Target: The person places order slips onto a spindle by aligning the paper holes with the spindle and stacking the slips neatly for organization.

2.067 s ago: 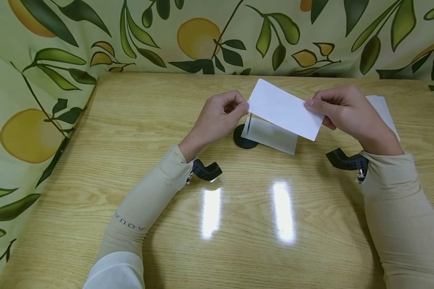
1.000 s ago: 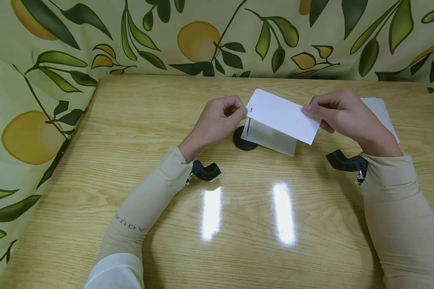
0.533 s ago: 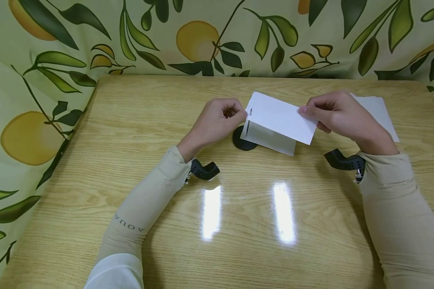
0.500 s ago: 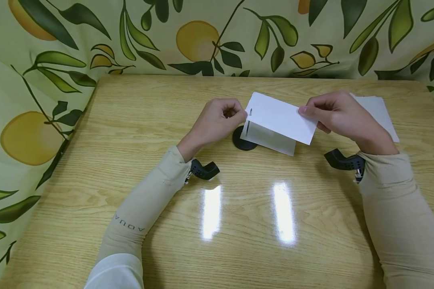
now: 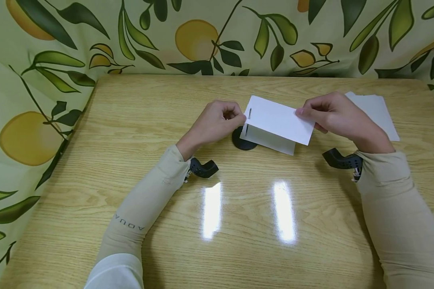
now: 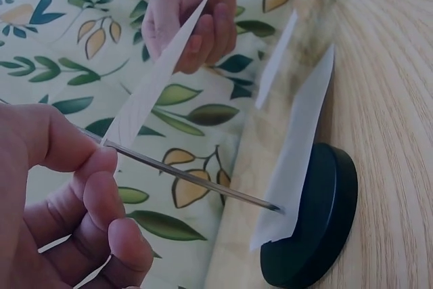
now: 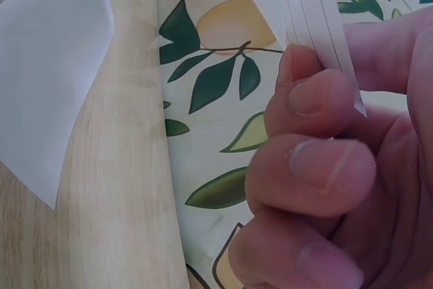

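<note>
A bill spike stands on a round black base (image 5: 244,144), its thin metal rod (image 6: 196,179) rising from it. Low on the rod sits one white paper slip (image 5: 273,140), pierced near its left end. Above it a second white slip (image 5: 278,119) is tilted, with the spike tip (image 5: 250,113) poking up through its left end. My left hand (image 5: 215,123) pinches that slip's left edge between thumb and forefinger, right beside the rod. The right hand (image 5: 338,117) pinches its right end, thumb on top; faint lines show on the slip's underside (image 7: 314,21).
A small pile of white paper (image 5: 376,114) lies at the back right of the wooden table (image 5: 159,104), partly behind the right hand. Patterned cloth (image 5: 202,40) hangs along the back and left edges. Black wrist cameras (image 5: 204,168) are worn under both wrists.
Both hands have lowered the upper slip and shifted it slightly left. The spike tip has come through its left end and now sticks out further. The lower slip stays put.
</note>
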The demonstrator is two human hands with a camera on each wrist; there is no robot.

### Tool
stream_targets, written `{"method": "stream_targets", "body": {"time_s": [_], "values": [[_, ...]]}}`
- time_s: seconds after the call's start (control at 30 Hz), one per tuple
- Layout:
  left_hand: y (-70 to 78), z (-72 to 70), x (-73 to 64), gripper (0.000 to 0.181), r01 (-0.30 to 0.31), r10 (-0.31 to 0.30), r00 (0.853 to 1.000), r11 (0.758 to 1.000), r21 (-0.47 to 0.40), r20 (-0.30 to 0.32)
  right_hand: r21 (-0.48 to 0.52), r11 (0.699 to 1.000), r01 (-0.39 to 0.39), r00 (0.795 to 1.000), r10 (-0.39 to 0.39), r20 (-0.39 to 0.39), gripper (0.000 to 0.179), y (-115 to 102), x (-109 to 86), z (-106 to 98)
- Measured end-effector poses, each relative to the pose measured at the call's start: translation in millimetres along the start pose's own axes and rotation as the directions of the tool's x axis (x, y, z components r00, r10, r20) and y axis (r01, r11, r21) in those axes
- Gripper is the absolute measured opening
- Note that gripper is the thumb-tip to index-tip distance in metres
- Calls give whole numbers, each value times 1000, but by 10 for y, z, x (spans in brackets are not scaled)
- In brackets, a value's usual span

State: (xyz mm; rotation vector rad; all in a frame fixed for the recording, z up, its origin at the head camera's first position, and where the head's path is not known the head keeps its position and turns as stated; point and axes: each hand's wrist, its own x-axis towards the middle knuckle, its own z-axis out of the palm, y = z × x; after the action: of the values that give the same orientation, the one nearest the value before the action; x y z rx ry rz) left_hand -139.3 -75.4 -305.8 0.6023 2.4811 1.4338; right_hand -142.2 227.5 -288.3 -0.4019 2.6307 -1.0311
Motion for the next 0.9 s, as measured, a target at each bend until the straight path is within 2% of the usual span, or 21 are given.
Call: {"method": "stream_targets", "body": {"time_s": [0.43,0.9], "values": [[-74,18,25,21,42,-43,998,999,20,56,-28,999,-32,999,33,31,45,39,48,46],[-167,68,61,22,51,-59,994,995,89,95,-37,996,-83,993,86,77,50,146,126,129]]}}
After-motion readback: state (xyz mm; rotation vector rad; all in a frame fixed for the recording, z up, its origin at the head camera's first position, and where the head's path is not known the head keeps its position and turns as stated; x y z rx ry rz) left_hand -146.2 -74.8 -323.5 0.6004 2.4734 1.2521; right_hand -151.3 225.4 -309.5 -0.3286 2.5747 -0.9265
